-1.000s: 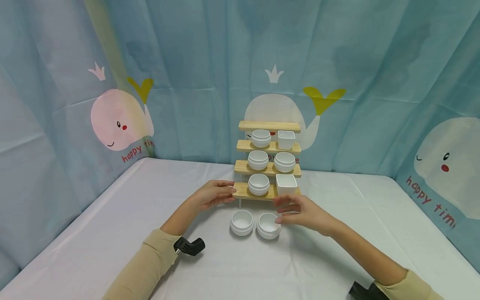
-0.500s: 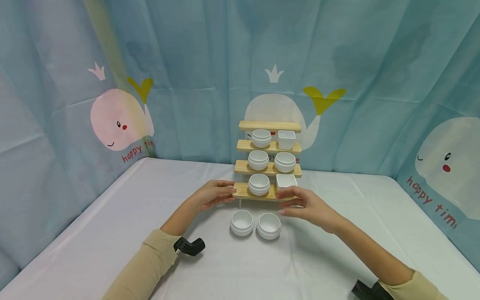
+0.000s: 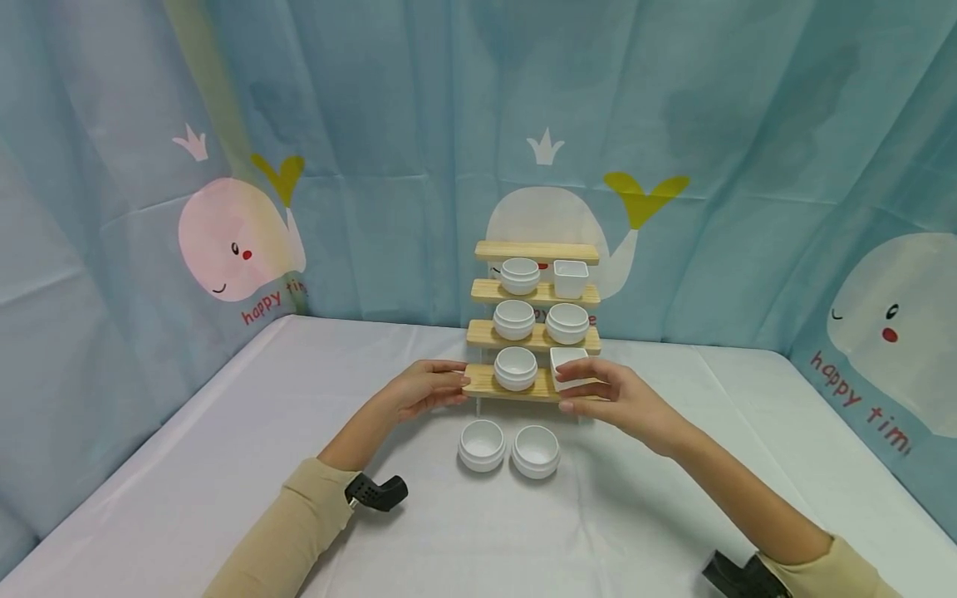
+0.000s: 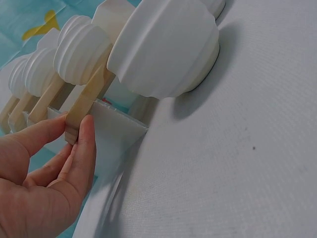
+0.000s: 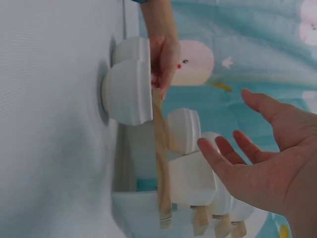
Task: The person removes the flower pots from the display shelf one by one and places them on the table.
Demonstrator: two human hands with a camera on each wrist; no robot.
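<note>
the square cup (image 3: 568, 362) sits upright on the lowest shelf (image 3: 486, 384), its right end, on the bench (image 3: 224, 465). counted: four shelves, two square cups, six round bowls, two on the bench. right hand (image 3: 609, 397) hovers just at the cup, grip wide, fingers spread in the wrist view. left hand (image 3: 419, 389) pinches the shelf's left end.

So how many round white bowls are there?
6. Two sit on the table in front. Four are on the wooden rack: bottom shelf, next shelf up, and third.
</note>
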